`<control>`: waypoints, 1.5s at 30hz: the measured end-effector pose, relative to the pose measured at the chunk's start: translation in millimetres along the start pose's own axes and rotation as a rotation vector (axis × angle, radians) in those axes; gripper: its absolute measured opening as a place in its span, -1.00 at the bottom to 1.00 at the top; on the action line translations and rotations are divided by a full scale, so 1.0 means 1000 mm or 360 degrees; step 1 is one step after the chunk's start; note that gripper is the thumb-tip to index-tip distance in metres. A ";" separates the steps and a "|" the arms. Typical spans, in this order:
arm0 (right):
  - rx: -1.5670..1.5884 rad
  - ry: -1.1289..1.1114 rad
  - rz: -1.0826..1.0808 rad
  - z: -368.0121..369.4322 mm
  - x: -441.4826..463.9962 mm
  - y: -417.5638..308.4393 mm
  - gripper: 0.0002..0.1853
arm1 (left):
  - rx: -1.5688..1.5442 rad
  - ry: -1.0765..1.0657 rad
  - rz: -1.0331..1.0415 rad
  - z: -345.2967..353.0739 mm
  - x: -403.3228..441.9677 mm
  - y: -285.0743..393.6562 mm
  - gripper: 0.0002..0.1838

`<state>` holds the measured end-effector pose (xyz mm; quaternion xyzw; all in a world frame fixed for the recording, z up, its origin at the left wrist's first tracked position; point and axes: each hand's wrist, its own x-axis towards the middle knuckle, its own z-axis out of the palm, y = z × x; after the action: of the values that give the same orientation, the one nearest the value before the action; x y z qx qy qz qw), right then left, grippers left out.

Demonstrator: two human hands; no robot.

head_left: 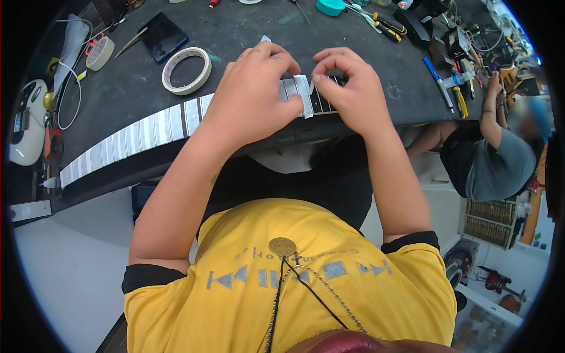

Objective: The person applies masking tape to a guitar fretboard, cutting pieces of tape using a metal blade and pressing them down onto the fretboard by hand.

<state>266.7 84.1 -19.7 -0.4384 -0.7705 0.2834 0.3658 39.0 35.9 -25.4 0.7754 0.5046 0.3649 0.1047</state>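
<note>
A long fretboard point(141, 136) lies along the table's near edge, most of it covered with strips of pale tape between the frets. My left hand point(253, 91) rests over its right part, fingers curved and apart, thumb near a tape strip point(304, 97) that crosses the board and hangs over its edge. My right hand point(350, 85) is just right of that strip, thumb and index finger bent toward each other at a small piece of tape point(311, 88). Dark uncovered wood shows between the strip and my right hand.
On the dark table point(247, 23) are a tape roll point(186, 71), a second roll point(100, 54), a phone-like black device point(163, 38), yellow-black pliers point(388, 26) and a blue pen-like tool point(438, 83). Another person point(494, 153) sits at the right. A white device point(28, 123) stands at left.
</note>
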 end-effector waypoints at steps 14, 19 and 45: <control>0.0032 -0.0198 0.0645 0.013 0.083 0.029 -0.65 | -0.0140 0.0003 -0.0051 -0.003 -0.004 -0.002 -0.66; 0.0289 -0.0004 0.0573 0.012 0.093 0.050 -0.68 | 0.0100 -0.0107 -0.0042 0.001 -0.003 0.002 -0.59; 0.0690 0.0293 0.0094 -0.046 -0.074 -0.020 -0.92 | 0.0474 -0.0480 -0.0063 -0.004 0.009 0.016 -0.28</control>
<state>320.6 15.4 -1.7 -0.3958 -0.6419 0.4117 0.5117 49.6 35.3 -10.3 0.8181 0.5467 0.1640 0.0704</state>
